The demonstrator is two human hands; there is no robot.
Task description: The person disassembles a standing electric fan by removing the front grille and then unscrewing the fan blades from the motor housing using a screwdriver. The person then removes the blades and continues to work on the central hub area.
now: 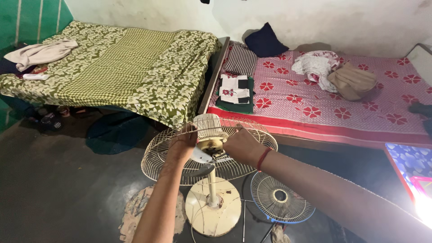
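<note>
Head view: left hand point(183, 143) grips cream wire fan guard point(157, 157) at 9 o'clock; right hand point(243, 146) closed near brass hub point(211, 145); better keep guard steady.

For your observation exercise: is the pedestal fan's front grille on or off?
Off. The front grille lies flat on the floor beside the round base, while both hands work at the exposed hub inside the rear grille.

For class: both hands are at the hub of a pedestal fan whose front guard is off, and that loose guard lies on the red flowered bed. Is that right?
Not quite. The head view shows the loose guard lying on the dark floor beside the fan's round base, not on the red flowered bed. The rest holds: the left hand and right hand are at the fan's hub.
</note>
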